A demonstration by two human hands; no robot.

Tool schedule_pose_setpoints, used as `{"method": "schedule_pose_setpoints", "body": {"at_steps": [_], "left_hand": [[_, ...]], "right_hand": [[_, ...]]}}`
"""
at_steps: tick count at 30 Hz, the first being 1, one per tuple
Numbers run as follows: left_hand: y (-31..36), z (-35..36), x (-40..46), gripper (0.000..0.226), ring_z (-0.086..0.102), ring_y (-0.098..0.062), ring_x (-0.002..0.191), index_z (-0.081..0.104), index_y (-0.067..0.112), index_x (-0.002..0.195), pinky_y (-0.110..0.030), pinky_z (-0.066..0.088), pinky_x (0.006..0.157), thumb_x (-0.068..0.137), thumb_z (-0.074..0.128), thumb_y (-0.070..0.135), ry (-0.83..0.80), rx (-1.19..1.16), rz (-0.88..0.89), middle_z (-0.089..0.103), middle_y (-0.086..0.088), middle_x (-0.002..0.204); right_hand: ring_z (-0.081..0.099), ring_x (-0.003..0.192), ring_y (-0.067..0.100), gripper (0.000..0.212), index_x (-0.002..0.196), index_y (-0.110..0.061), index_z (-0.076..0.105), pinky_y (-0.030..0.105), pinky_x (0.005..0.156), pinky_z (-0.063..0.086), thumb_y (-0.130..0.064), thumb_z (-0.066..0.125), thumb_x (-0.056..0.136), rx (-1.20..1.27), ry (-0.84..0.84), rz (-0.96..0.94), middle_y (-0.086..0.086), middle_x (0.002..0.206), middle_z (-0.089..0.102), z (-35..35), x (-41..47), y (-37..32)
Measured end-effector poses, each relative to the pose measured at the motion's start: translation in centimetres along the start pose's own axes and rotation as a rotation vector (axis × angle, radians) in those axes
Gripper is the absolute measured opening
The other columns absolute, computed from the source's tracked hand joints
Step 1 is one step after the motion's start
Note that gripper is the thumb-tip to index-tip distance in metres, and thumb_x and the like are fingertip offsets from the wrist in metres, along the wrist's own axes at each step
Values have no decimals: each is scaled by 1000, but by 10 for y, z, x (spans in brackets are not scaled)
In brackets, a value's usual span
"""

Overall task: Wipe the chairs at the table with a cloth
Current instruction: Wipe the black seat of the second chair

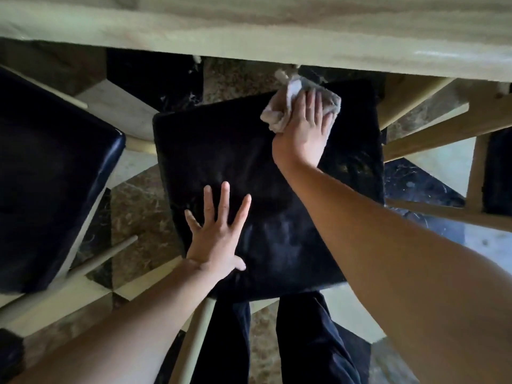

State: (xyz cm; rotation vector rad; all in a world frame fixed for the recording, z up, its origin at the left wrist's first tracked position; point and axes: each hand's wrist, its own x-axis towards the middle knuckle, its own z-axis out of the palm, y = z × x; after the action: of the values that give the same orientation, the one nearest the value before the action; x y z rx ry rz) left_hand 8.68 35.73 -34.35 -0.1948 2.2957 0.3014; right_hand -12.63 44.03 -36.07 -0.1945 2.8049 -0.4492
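Observation:
A chair with a black padded seat (249, 162) stands in front of me, its far edge just under the pale table (277, 29). My right hand (307, 128) presses a crumpled grey-white cloth (285, 106) flat onto the seat's far right corner. My left hand (216, 234) lies flat on the near left part of the seat, fingers spread, holding nothing. Faint smears show on the seat near its front.
A second black-seated chair (50, 176) stands close on the left, and part of a third chair (496, 173) with pale wooden rails shows at the right edge. The floor (144, 217) is patterned marble. My dark trouser legs (304, 342) are at the seat's near edge.

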Motion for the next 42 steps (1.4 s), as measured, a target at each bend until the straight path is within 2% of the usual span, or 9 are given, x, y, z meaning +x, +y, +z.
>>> {"method": "schedule_pose_setpoints", "body": {"at_steps": [5,8,12,17,22,28,32,37,42], "left_hand": [[-53,-41,-20,51,46,-29,138,46,18,145,-39,45,108,95,59,19,434,-466,2,37,-9,158],[-90,-66,-30,43,58,-26,126,58,14,132,-38,48,105,92,48,0,671,-519,-101,57,-6,142],[-105,-66,-37,51,49,-28,136,50,18,146,-43,46,108,97,46,3,632,-559,-181,45,-8,155],[-86,-51,-22,70,42,-37,141,25,33,157,-49,52,96,97,59,25,380,-363,-72,12,-4,169],[-64,-33,-4,120,-17,-34,153,-13,41,156,-64,20,118,78,78,52,92,-82,-31,-25,-5,166],[-46,-23,2,146,-25,-42,149,-26,36,152,-65,7,118,63,88,54,42,48,-42,-39,-14,158],[-40,-21,3,146,-22,-48,148,-27,30,153,-63,5,121,64,88,49,39,91,-54,-37,-21,157],[-38,-17,2,150,-20,-50,148,-32,28,151,-59,3,120,64,88,51,42,118,-59,-38,-25,156],[-32,-20,4,161,-16,-48,149,-40,17,145,-56,8,121,59,92,49,74,72,-87,-28,-23,161]], "right_hand": [[5,155,20,71,159,-11,18,44,124,-2,-28,47,96,-174,-257,-595,5,167,16,31,-21,-84],[-7,154,18,71,160,-13,3,45,124,-6,-36,37,102,-262,-338,-701,3,169,0,55,-80,-103],[-27,149,25,81,158,-12,-11,52,121,-12,-32,36,95,-430,-486,-930,7,167,-19,71,-181,-58],[-4,155,28,79,159,-10,10,52,122,-2,-38,42,92,-565,-607,-1212,8,168,9,47,-268,69],[32,148,16,68,150,-20,43,44,123,12,-29,62,86,-853,-695,-1632,-5,159,39,-19,-216,179],[31,148,14,88,153,-22,39,42,121,26,-36,78,76,-875,-683,-1742,-10,161,33,-66,-125,213],[13,153,24,116,158,-20,24,47,125,13,-11,89,62,-842,-727,-1576,2,166,19,-92,-64,206],[22,151,32,96,156,-7,26,53,118,28,5,66,70,-726,-503,-1174,14,163,27,-102,-8,184],[12,154,22,81,157,-8,23,44,125,8,-3,58,85,-69,-124,-191,7,166,20,-45,-36,110]]}}
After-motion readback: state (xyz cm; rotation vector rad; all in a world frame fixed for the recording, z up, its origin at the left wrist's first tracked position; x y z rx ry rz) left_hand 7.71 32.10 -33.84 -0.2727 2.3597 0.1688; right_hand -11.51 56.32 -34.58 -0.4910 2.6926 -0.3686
